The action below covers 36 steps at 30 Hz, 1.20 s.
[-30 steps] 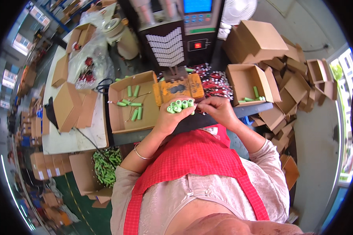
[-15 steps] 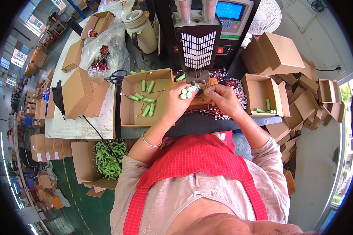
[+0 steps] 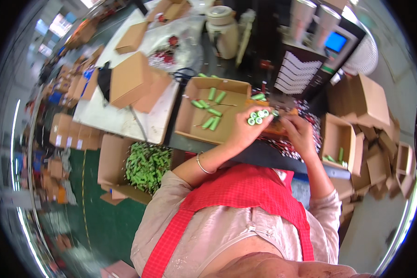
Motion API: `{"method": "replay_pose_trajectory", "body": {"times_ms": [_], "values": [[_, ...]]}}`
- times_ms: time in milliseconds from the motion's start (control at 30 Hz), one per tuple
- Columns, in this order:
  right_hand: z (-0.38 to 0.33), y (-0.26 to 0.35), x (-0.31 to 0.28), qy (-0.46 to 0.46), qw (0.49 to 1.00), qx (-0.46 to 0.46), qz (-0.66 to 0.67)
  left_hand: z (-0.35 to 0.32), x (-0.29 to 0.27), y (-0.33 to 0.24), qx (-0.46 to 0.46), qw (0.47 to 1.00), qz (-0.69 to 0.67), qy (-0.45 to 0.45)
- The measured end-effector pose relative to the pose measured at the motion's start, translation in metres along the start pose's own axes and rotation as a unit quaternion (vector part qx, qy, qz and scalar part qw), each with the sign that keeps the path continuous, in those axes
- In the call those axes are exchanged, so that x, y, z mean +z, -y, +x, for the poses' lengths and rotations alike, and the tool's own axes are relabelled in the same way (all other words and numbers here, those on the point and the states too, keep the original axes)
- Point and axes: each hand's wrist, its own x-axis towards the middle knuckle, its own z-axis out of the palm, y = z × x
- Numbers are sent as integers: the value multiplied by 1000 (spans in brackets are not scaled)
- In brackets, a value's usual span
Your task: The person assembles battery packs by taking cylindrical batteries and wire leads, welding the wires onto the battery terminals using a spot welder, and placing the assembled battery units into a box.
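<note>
Several green cylindrical battery cells [image 3: 258, 117], their ends facing up toward me, are bunched in my left hand [image 3: 242, 132], which is closed around them. My right hand [image 3: 302, 134] is beside them, thumb and fingers pinched together; whatever is in that pinch is too small to make out. Both hands are at the front of a black machine [image 3: 297, 69] with two pale cylinders on top and a lit blue screen. Under the fingers lies an orange-brown block [image 3: 275, 130], partly hidden. Around it are red-and-black wire leads with white connectors [image 3: 314, 121].
An open cardboard tray [image 3: 183, 123] left of my hands holds several wired green cells. A smaller box [image 3: 330, 134] with a few cells stands right. Below the table at left, a large carton [image 3: 111, 160] is full of green cells. Folded cartons [image 3: 375, 162] are piled at far right.
The whole view has turned, so the table and machine appear farther right and tilted. My left hand still grips the cells, and my right hand stays pinched close by.
</note>
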Motion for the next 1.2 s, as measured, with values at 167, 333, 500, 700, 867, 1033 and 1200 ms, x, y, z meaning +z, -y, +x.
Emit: {"method": "replay_pose_trajectory", "body": {"times_ms": [167, 333, 500, 700, 867, 1033, 1200], "values": [[-14, 23, -4, 49, 989, -127, -65, -20, -13, -6, -423, 770, -466, 102], [-20, 28, -6, 156, 942, -266, -132, -17, -16, 5, -419, 759, -480, 135], [-21, 35, -20, 111, 951, -234, -171, -6, -28, -2, -399, 795, -441, 114], [-30, 16, -24, 70, 960, -213, -165, -3, -26, -4, -410, 792, -437, 118], [-35, 6, -17, -1, 970, -180, -166, 1, -27, -2, -392, 800, -431, 145], [-34, 11, -12, 25, 999, 4, 44, 13, -24, 5, -241, 922, -260, 157], [-20, 7, -2, -19, 999, 8, 42, 13, -11, 17, -47, 992, -3, 116]]}}
